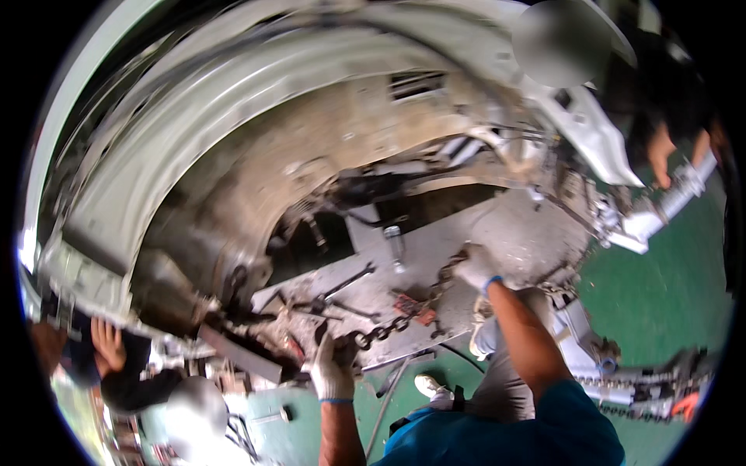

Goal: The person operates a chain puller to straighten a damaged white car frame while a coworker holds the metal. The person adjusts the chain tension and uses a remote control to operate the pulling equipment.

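Observation:
A heavy dark chain [381, 332] runs across the grey metal platform [513, 221] between my two hands, both in white gloves with blue cuffs. My left hand [332, 371] is closed at its near left end, beside a large link; a dark piece sticks up from the fingers. Farther right, my right hand [477, 268] grips the other end of the chain, its fingers partly hidden and blurred. Beside the chain's middle lies a worn red metal block [416, 308]. An open-ended wrench [350, 281] rests on the platform left of it, with a silver socket-like cylinder [395, 250] farther back.
A stripped pale vehicle body with a wheel arch [256, 147] curves over the platform. A rusty steel bar [239, 353] lies at left. One person's hand [109, 344] shows at left, another person's hand [662, 155] at right. Another chain [633, 415] hangs lower right above green floor.

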`<state>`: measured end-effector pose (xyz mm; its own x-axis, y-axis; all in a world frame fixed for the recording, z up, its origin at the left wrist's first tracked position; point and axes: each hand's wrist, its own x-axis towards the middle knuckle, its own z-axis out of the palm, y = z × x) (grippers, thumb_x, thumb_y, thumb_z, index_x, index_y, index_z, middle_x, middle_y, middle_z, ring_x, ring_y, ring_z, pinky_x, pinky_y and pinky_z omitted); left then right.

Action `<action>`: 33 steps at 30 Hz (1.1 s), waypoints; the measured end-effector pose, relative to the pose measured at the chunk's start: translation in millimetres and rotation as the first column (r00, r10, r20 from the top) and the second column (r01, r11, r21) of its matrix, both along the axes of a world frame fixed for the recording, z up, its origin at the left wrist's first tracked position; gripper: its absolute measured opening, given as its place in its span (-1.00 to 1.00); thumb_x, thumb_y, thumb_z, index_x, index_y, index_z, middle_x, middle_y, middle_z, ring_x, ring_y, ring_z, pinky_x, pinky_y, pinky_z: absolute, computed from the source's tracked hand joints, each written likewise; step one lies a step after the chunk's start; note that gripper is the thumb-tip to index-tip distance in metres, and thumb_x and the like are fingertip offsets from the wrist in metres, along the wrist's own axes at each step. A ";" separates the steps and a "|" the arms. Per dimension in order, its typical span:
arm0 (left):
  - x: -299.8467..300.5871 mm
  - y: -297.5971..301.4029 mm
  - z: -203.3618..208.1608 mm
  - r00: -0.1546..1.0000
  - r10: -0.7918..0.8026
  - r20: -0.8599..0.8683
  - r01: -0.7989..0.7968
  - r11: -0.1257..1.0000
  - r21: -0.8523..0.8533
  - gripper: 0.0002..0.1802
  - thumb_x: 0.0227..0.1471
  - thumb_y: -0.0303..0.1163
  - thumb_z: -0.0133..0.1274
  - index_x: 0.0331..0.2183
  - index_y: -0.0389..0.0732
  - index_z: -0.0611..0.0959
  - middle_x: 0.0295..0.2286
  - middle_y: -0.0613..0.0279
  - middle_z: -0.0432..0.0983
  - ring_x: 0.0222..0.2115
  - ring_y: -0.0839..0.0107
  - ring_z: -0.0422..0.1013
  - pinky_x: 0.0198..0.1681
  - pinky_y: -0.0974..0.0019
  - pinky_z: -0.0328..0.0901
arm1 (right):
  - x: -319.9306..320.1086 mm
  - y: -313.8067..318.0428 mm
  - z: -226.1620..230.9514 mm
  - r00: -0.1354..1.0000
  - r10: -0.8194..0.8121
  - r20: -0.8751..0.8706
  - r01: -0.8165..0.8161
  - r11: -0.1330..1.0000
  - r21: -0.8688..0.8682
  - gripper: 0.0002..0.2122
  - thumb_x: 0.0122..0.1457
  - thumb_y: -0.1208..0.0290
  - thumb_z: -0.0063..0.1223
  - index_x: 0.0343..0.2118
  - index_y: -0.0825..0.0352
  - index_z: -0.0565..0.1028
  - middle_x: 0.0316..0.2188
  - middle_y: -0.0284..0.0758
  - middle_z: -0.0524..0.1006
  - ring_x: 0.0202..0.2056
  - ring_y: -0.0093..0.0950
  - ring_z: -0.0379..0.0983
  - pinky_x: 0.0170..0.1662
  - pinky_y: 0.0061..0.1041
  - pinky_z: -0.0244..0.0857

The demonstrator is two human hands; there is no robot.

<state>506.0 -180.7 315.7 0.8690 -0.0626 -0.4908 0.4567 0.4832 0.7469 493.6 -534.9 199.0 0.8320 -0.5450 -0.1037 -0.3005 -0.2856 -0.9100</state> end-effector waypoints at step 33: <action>36.0 47.1 25.2 0.992 0.049 0.115 -0.030 0.986 -0.165 -0.84 0.19 -0.34 0.05 -0.34 -0.22 0.62 -0.42 0.09 0.62 -0.35 0.11 0.54 -0.14 -0.11 0.42 | 41.9 30.5 40.6 0.932 0.106 -0.347 -0.236 0.903 -0.359 -0.76 0.06 0.31 0.13 -0.25 0.32 0.62 -0.21 -0.02 0.62 -0.12 -0.04 0.55 -0.06 -0.14 0.42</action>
